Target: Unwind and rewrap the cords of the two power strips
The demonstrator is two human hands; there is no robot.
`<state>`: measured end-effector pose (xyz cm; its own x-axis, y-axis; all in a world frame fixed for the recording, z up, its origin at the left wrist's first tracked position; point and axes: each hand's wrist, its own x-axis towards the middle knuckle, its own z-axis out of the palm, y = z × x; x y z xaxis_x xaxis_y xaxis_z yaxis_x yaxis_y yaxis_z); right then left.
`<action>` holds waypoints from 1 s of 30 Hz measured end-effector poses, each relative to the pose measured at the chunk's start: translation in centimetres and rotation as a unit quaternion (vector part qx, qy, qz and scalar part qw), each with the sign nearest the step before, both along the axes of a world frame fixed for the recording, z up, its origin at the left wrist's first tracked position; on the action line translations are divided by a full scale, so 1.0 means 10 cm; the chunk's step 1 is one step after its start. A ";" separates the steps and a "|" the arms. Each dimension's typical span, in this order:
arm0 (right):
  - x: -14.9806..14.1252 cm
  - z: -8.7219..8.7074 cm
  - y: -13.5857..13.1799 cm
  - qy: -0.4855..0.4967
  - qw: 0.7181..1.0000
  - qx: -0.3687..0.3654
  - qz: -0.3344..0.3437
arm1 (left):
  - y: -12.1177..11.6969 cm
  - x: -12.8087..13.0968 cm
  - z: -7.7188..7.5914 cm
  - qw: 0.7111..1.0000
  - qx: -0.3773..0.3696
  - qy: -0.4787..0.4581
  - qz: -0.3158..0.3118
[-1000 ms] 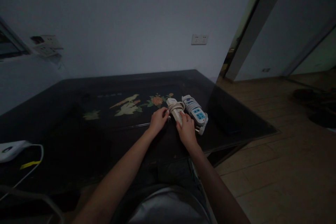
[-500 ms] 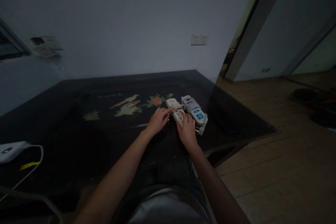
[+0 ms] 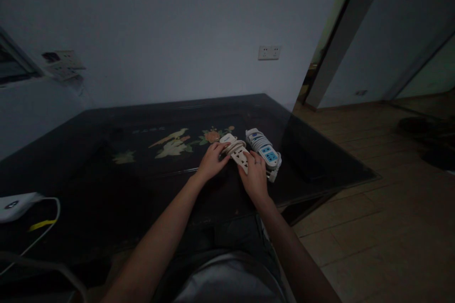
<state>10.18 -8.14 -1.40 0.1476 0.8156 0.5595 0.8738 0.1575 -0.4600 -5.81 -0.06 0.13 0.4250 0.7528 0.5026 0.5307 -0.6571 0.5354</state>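
Observation:
A white power strip [image 3: 239, 157] lies slanted on the dark table, its own cord wound round its upper half. My left hand [image 3: 212, 161] grips the wound cord and the strip's left side between thumb and fingers. At the strip's lower right end, my right hand [image 3: 255, 177] is closed round the edge, a ring on one finger. Just right of it rests a second power strip [image 3: 269, 155] with blue sockets, wrapped in its grey-white cord, its plug near the bottom end.
The dark table [image 3: 170, 199] has a bird-and-flower inlay [image 3: 174, 144]. A white device [image 3: 17, 206] with a white cable [image 3: 53, 220] and a yellow tag [image 3: 40, 225] sits at the left. Behind, the wall carries a double socket [image 3: 269, 52]. Tiled floor [image 3: 373, 218] lies to the right.
The held power strip has shifted and turned slightly to the left, away from the blue-socketed one. My left hand has moved slightly left with it.

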 end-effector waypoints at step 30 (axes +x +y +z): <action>0.91 -0.08 0.34 0.110 0.994 0.007 0.027 | -0.04 0.32 -0.11 0.995 -0.093 -0.009 0.039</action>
<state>19.24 -4.72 -2.16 0.2228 0.8181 0.5302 0.7429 0.2097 -0.6357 -2.59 -0.43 -1.01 0.3535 0.8641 0.3582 0.5662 -0.5025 0.6534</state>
